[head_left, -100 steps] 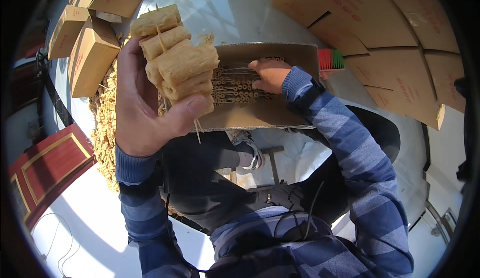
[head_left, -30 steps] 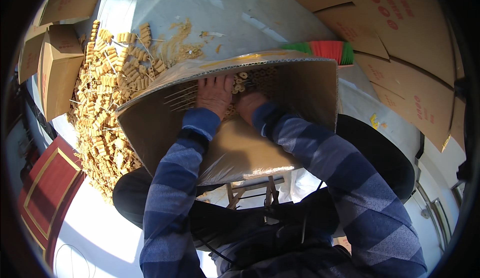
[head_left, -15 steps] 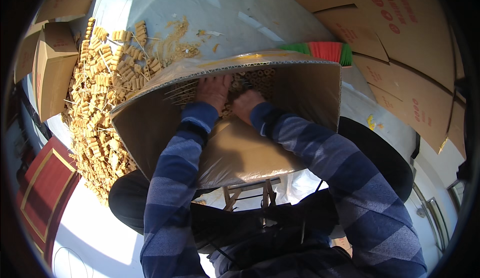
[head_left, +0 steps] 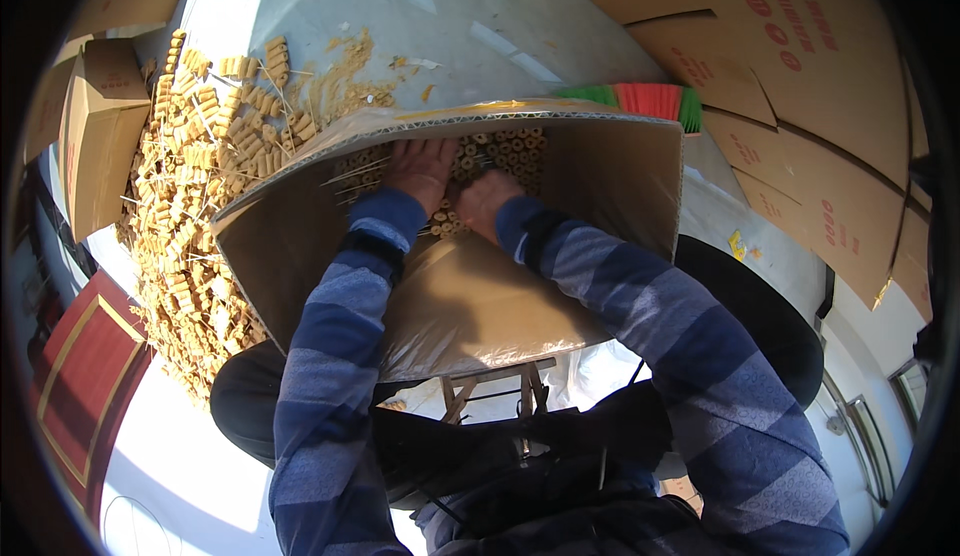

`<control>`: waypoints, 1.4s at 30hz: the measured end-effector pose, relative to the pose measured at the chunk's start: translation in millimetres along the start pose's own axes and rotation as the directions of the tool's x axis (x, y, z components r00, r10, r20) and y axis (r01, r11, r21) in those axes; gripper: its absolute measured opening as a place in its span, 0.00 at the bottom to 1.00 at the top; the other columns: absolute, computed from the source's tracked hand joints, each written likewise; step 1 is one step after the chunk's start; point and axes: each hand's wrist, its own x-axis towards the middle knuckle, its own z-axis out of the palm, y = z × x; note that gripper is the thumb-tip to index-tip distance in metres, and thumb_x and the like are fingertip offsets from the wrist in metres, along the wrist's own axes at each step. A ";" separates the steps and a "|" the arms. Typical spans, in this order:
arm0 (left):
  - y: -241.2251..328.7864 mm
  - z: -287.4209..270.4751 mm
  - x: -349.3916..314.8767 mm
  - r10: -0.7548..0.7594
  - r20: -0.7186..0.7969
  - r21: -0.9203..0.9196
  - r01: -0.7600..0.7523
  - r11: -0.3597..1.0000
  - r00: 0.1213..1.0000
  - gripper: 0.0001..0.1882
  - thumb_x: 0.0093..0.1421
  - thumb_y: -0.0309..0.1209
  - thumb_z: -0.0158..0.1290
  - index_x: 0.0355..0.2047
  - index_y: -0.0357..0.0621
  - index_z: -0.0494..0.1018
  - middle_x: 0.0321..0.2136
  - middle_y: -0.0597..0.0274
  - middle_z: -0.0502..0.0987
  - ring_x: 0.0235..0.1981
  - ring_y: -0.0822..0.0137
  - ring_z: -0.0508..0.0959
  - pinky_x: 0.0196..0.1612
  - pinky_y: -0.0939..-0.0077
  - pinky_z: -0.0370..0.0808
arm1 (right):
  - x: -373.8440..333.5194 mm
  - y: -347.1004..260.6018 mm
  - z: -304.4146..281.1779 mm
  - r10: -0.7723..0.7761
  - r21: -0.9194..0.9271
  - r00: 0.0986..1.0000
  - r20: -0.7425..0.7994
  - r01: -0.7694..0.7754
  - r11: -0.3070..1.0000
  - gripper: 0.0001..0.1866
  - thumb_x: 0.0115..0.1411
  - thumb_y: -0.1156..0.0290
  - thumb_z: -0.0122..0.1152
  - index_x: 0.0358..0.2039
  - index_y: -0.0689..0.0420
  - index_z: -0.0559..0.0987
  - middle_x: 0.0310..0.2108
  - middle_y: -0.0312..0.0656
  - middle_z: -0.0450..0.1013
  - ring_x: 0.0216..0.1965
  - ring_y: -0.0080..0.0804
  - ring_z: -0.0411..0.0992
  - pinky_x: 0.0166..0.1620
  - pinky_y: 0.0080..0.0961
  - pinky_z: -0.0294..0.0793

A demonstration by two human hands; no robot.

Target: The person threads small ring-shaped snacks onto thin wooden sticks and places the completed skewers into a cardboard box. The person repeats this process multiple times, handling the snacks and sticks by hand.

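Inside the carton, the skewered rolls are best pressed gently and evenly, with fingers of the left hand laid slightly apart and the right hand curled, its hold impossible to tell.

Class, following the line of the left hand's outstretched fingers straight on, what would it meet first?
Probably the cardboard box's far wall, its rim showing just ahead of the left hand; depth is unclear, so packed rolls might come first.

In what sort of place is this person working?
Probably a small packing area: a heap of skewered tan rolls, more rolls inside an open carton, and cardboard boxes nearby.
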 end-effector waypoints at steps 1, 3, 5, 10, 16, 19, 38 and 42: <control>0.8 -3.2 0.2 0.003 0.004 -0.001 -0.003 1.000 1.000 0.36 0.59 0.27 0.49 0.68 0.42 0.55 0.66 0.47 0.60 0.70 0.48 0.55 0.71 0.47 0.48 | 1.7 0.4 0.7 0.007 0.009 1.000 0.011 -0.007 1.000 0.14 0.59 0.70 0.56 0.45 0.54 0.81 0.37 0.41 0.83 0.39 0.38 0.82 0.40 0.35 0.80; 3.5 -10.2 1.6 0.007 0.023 0.000 -0.007 1.000 1.000 0.37 0.58 0.26 0.49 0.69 0.42 0.54 0.67 0.46 0.59 0.70 0.47 0.55 0.71 0.47 0.47 | 2.0 2.8 6.2 0.001 0.023 0.997 -0.075 0.001 1.000 0.12 0.58 0.70 0.56 0.41 0.53 0.82 0.36 0.41 0.82 0.39 0.38 0.82 0.39 0.35 0.79; 6.0 -17.9 3.4 -0.005 0.086 0.001 0.004 1.000 0.996 0.38 0.57 0.25 0.50 0.69 0.43 0.54 0.67 0.46 0.58 0.70 0.46 0.54 0.71 0.47 0.47 | 2.5 5.5 14.1 0.008 0.015 0.992 -0.129 -0.007 1.000 0.10 0.57 0.69 0.57 0.37 0.52 0.83 0.36 0.40 0.82 0.38 0.37 0.82 0.39 0.34 0.78; -0.4 -27.9 3.5 -0.033 0.241 -0.082 0.054 0.995 0.970 0.33 0.61 0.25 0.47 0.68 0.44 0.55 0.69 0.46 0.58 0.71 0.48 0.55 0.72 0.52 0.51 | 10.4 0.9 29.0 0.051 -0.059 0.981 -0.189 -0.064 0.996 0.07 0.55 0.68 0.58 0.27 0.48 0.84 0.30 0.39 0.82 0.35 0.35 0.81 0.37 0.31 0.76; -9.8 -1.9 9.2 -0.019 0.133 -0.106 0.034 0.994 0.991 0.34 0.61 0.28 0.47 0.69 0.50 0.55 0.67 0.44 0.60 0.69 0.45 0.59 0.71 0.53 0.55 | 10.5 12.5 24.1 -0.089 0.069 0.937 -0.338 0.119 0.990 0.08 0.55 0.70 0.57 0.26 0.51 0.85 0.29 0.41 0.82 0.35 0.43 0.81 0.38 0.42 0.78; -7.3 7.5 8.0 0.007 0.039 -0.101 -0.003 0.995 0.999 0.28 0.67 0.30 0.41 0.68 0.50 0.58 0.67 0.45 0.61 0.69 0.46 0.59 0.71 0.55 0.56 | 13.6 9.0 18.7 0.061 0.123 0.969 -0.238 -0.032 0.992 0.10 0.56 0.71 0.55 0.27 0.54 0.85 0.29 0.47 0.82 0.35 0.46 0.81 0.39 0.46 0.78; 7.5 0.6 -27.8 0.002 -0.120 0.175 0.019 0.984 0.993 0.25 0.63 0.27 0.45 0.62 0.43 0.66 0.62 0.52 0.65 0.66 0.50 0.63 0.67 0.53 0.61 | 36.8 49.9 46.3 0.325 -0.070 0.702 -0.633 -0.471 0.880 0.15 0.66 0.69 0.48 0.41 0.60 0.82 0.38 0.53 0.78 0.39 0.46 0.77 0.42 0.46 0.79; -6.6 11.0 -18.1 -0.066 0.028 0.056 0.064 0.996 0.997 0.29 0.62 0.25 0.44 0.65 0.42 0.63 0.65 0.51 0.62 0.68 0.49 0.59 0.68 0.52 0.59 | 29.4 41.4 30.7 0.491 -0.137 0.778 -0.392 -0.577 0.805 0.17 0.65 0.66 0.50 0.45 0.63 0.81 0.42 0.54 0.79 0.41 0.49 0.78 0.48 0.45 0.78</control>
